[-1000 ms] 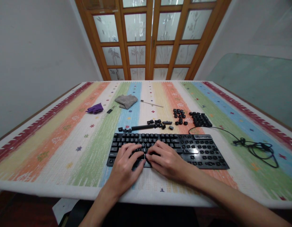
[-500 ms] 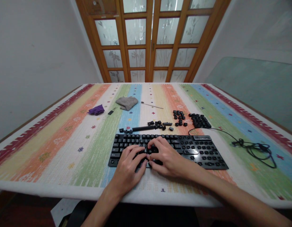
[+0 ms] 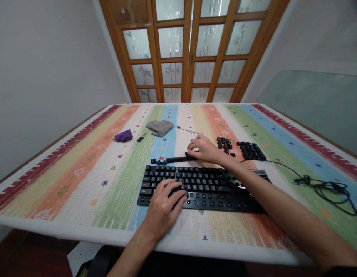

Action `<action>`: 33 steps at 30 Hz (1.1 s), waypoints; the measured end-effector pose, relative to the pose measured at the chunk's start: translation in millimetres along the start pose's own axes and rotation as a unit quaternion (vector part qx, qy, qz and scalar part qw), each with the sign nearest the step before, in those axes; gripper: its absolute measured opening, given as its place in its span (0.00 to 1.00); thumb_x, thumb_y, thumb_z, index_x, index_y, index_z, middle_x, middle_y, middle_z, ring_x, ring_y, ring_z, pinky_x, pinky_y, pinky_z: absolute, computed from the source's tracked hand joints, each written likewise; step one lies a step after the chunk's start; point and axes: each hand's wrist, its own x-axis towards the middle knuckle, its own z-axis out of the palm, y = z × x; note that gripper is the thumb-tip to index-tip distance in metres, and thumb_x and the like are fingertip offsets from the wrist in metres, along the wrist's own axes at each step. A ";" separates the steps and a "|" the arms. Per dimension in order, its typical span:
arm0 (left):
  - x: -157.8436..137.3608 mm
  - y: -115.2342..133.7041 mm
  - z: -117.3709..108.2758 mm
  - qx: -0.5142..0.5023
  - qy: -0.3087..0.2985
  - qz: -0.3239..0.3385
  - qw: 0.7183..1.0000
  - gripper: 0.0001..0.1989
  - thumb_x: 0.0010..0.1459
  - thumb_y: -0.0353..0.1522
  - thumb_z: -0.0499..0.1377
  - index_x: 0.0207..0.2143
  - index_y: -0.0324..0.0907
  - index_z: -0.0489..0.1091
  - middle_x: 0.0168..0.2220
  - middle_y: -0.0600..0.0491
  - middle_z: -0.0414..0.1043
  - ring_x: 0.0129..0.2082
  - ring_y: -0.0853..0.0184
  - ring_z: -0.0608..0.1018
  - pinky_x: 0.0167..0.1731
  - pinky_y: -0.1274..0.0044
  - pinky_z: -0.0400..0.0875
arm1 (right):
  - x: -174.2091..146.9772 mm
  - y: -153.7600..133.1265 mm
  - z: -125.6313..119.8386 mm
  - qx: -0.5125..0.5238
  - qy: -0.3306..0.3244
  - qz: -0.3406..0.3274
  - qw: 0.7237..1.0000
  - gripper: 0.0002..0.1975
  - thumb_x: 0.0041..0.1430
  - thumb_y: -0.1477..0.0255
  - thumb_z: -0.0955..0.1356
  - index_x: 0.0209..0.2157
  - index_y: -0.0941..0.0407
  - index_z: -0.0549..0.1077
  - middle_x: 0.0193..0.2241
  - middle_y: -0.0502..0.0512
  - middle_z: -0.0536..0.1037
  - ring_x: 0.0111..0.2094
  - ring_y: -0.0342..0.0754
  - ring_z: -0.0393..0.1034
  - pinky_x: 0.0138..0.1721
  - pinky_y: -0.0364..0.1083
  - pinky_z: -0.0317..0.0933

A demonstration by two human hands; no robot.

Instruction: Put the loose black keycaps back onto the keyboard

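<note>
The black keyboard [image 3: 205,188] lies near the table's front edge. Its upper rows carry keycaps; the bottom row and much of the right side are bare. My left hand [image 3: 165,202] lies on its lower left part, fingers stretched out over the keys. Beyond the keyboard, my right hand [image 3: 204,148] reaches down to the loose pieces, thumb and fingertips pinched at a small black keycap [image 3: 187,154]. The long space bar [image 3: 176,159] lies beside those fingertips, with small keycaps [image 3: 158,162] at its left end. My right forearm covers part of the keyboard's number pad.
Two groups of loose keycaps, one spread out [image 3: 224,144] and one packed [image 3: 251,151], lie at the back right. A coiled cable [image 3: 330,188] rests farther right. A purple cloth [image 3: 123,135], a grey cloth [image 3: 160,127], a small black tool [image 3: 140,139] and a thin rod [image 3: 187,130] lie farther back.
My right hand has left the keyboard keys and moved forward to the loose keycaps behind it. My left hand stays on the keyboard. The whole view has shifted slightly.
</note>
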 end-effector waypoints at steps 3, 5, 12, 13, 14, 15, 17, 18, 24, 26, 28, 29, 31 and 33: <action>-1.0 0.4 -0.3 0.001 0.002 -0.003 1.000 0.08 0.63 0.26 0.59 0.43 0.42 0.76 0.47 0.46 0.75 0.52 0.56 0.73 0.50 0.59 0.75 | 10.8 8.7 4.1 -0.019 -0.040 0.010 0.999 0.06 0.58 0.72 0.71 0.31 0.54 0.82 0.31 0.57 0.81 0.41 0.56 0.65 0.46 0.54 0.57; -1.8 0.4 -0.2 0.002 0.000 -0.006 1.000 0.08 0.63 0.25 0.59 0.43 0.42 0.76 0.47 0.46 0.75 0.52 0.57 0.73 0.50 0.59 0.75 | 14.4 11.2 6.5 -0.020 -0.043 0.013 0.999 0.05 0.56 0.73 0.71 0.32 0.54 0.83 0.30 0.58 0.80 0.41 0.56 0.65 0.44 0.53 0.57; -2.4 0.4 0.0 -0.006 0.002 -0.010 1.000 0.08 0.63 0.25 0.59 0.43 0.41 0.75 0.47 0.46 0.75 0.52 0.57 0.72 0.51 0.60 0.74 | 21.4 12.6 10.2 -0.002 -0.042 0.040 0.998 0.07 0.54 0.78 0.71 0.34 0.57 0.82 0.30 0.59 0.77 0.41 0.55 0.67 0.43 0.51 0.59; -2.1 0.5 0.0 -0.007 0.004 -0.011 1.000 0.08 0.63 0.25 0.59 0.43 0.41 0.75 0.47 0.46 0.75 0.52 0.57 0.72 0.51 0.60 0.74 | 21.8 12.0 10.2 0.006 -0.042 0.042 0.998 0.07 0.54 0.79 0.70 0.34 0.57 0.81 0.31 0.59 0.78 0.41 0.55 0.67 0.43 0.51 0.59; -1.7 0.8 -0.1 -0.007 0.007 -0.011 1.000 0.08 0.63 0.25 0.59 0.43 0.41 0.75 0.47 0.46 0.75 0.52 0.57 0.73 0.51 0.60 0.75 | 21.9 11.4 10.0 0.014 -0.043 0.043 0.998 0.08 0.53 0.80 0.70 0.35 0.57 0.81 0.32 0.58 0.78 0.41 0.55 0.67 0.43 0.50 0.59; -1.3 1.0 0.0 -0.007 0.010 -0.010 1.000 0.08 0.63 0.25 0.59 0.43 0.41 0.76 0.46 0.46 0.75 0.51 0.58 0.73 0.50 0.60 0.75 | 21.9 10.7 9.6 0.023 -0.043 0.043 0.998 0.08 0.53 0.80 0.70 0.35 0.57 0.80 0.33 0.58 0.79 0.41 0.54 0.67 0.43 0.50 0.60; -0.5 1.7 0.0 -0.007 0.014 -0.008 1.000 0.08 0.63 0.25 0.59 0.42 0.41 0.76 0.46 0.46 0.75 0.50 0.58 0.74 0.50 0.60 0.75 | 21.5 9.6 8.7 0.041 -0.041 0.042 0.997 0.09 0.52 0.81 0.70 0.37 0.57 0.77 0.35 0.56 0.80 0.41 0.53 0.68 0.43 0.49 0.60; -0.1 2.1 0.0 -0.007 0.015 -0.007 1.000 0.08 0.63 0.25 0.59 0.42 0.42 0.76 0.46 0.46 0.76 0.50 0.58 0.74 0.49 0.60 0.76 | 21.1 8.8 8.1 0.049 -0.039 0.041 0.997 0.10 0.52 0.81 0.70 0.38 0.57 0.76 0.35 0.56 0.80 0.42 0.53 0.68 0.43 0.49 0.61; 0.3 2.7 -3.1 -0.004 0.035 -0.007 0.999 0.09 0.63 0.25 0.59 0.43 0.42 0.75 0.45 0.46 0.76 0.50 0.58 0.74 0.49 0.60 0.75 | 10.4 -6.7 -2.8 0.091 -0.005 0.009 0.996 0.10 0.56 0.80 0.69 0.40 0.57 0.70 0.38 0.55 0.79 0.41 0.50 0.68 0.44 0.48 0.61; 0.6 2.4 -5.6 -0.002 0.036 -0.010 0.999 0.09 0.63 0.25 0.59 0.44 0.42 0.75 0.45 0.47 0.76 0.50 0.58 0.74 0.50 0.60 0.74 | 1.7 -17.7 -10.8 0.110 0.011 -0.016 0.994 0.10 0.57 0.79 0.69 0.40 0.56 0.69 0.38 0.55 0.78 0.41 0.50 0.68 0.44 0.48 0.61; 1.9 2.6 -8.4 0.000 0.036 -0.013 0.999 0.10 0.63 0.25 0.59 0.45 0.43 0.74 0.46 0.48 0.76 0.50 0.58 0.74 0.50 0.60 0.74 | -9.3 -30.3 -19.9 0.139 0.026 -0.038 0.989 0.09 0.58 0.79 0.69 0.40 0.56 0.69 0.38 0.55 0.77 0.40 0.49 0.67 0.43 0.48 0.61; 3.0 3.0 -9.7 0.000 0.037 -0.014 0.999 0.10 0.63 0.25 0.59 0.46 0.43 0.74 0.46 0.48 0.76 0.50 0.58 0.74 0.50 0.61 0.74 | -15.4 -36.8 -24.2 0.157 0.027 -0.044 0.986 0.09 0.58 0.78 0.69 0.41 0.56 0.68 0.38 0.54 0.76 0.39 0.48 0.67 0.42 0.47 0.62; 5.8 4.7 -11.8 -0.001 0.039 -0.017 0.999 0.12 0.63 0.26 0.60 0.48 0.42 0.72 0.46 0.48 0.76 0.50 0.59 0.74 0.50 0.62 0.74 | -28.5 -48.9 -30.8 0.205 0.022 -0.049 0.977 0.08 0.60 0.77 0.69 0.41 0.57 0.69 0.38 0.54 0.76 0.37 0.46 0.67 0.40 0.46 0.62; 9.0 7.1 -12.8 -0.004 0.040 -0.017 0.999 0.13 0.63 0.26 0.60 0.50 0.42 0.71 0.46 0.48 0.76 0.50 0.59 0.74 0.50 0.62 0.74 | -42.6 -58.9 -33.4 0.247 0.018 -0.051 0.968 0.08 0.61 0.75 0.70 0.41 0.56 0.69 0.38 0.53 0.75 0.37 0.45 0.67 0.40 0.45 0.62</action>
